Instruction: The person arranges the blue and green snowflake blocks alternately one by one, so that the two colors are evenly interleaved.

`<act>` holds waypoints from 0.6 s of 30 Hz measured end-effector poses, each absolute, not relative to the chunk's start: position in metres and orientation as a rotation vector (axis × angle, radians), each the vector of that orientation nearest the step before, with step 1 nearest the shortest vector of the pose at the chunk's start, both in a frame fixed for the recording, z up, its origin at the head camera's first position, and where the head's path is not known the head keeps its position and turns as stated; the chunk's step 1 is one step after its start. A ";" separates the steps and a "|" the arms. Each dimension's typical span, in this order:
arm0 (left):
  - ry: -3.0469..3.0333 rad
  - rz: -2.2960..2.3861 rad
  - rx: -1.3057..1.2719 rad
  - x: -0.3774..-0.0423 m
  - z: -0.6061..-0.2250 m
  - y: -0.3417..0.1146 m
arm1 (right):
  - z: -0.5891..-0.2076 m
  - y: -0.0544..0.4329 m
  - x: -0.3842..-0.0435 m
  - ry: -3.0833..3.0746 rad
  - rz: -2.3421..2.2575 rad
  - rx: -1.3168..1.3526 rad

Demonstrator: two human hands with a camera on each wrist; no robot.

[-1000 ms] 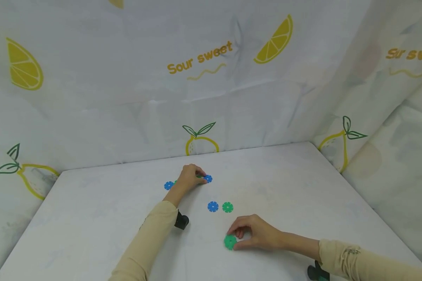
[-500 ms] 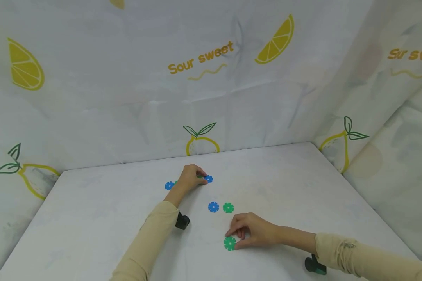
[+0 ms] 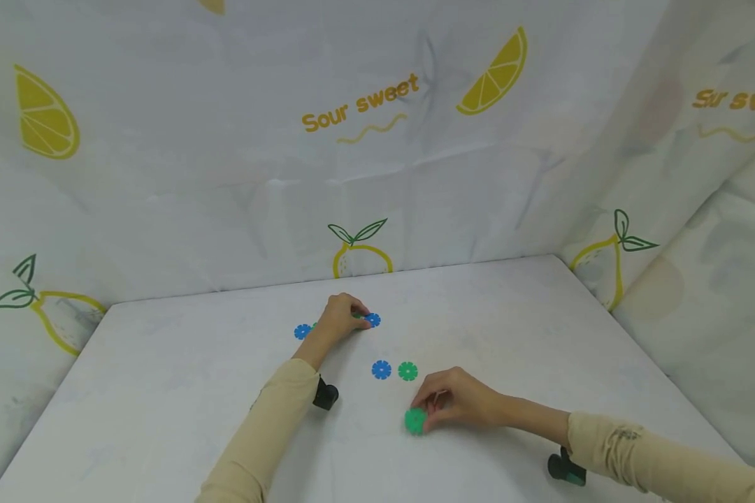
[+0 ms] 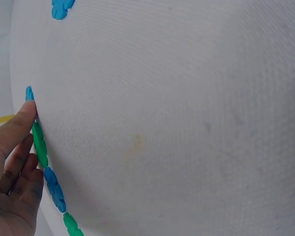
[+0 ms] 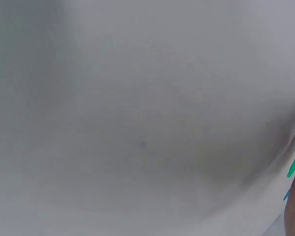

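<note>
One round green disc (image 3: 416,421) | right fingers (image 3: 429,388) pinching it | left fingers (image 3: 356,304) pinching notched blue disc (image 3: 374,320)

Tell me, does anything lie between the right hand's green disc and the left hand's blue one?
Yes: a loose blue disc and a loose green disc lie side by side between them. Both look flat, so the held green disc could probably pass over.

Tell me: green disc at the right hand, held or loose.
Held: in the head view, the right hand pinches the green disc by its edge.
</note>
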State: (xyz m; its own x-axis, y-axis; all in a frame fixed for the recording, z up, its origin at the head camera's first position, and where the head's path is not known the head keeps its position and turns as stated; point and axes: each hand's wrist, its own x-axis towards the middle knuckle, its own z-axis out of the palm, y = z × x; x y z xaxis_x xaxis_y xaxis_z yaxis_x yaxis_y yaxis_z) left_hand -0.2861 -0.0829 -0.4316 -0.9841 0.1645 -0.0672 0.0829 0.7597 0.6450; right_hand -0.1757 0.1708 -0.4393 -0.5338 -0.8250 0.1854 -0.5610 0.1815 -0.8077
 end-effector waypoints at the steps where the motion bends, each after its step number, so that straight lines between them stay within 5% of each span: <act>1: 2.835 1.029 0.198 -0.286 -0.431 -0.083 | -0.439 0.172 -0.178 2.172 -1.294 -1.317; 18: 2.827 1.038 0.199 -0.284 -0.430 -0.082 | -0.421 0.181 -0.235 2.399 -1.273 -1.189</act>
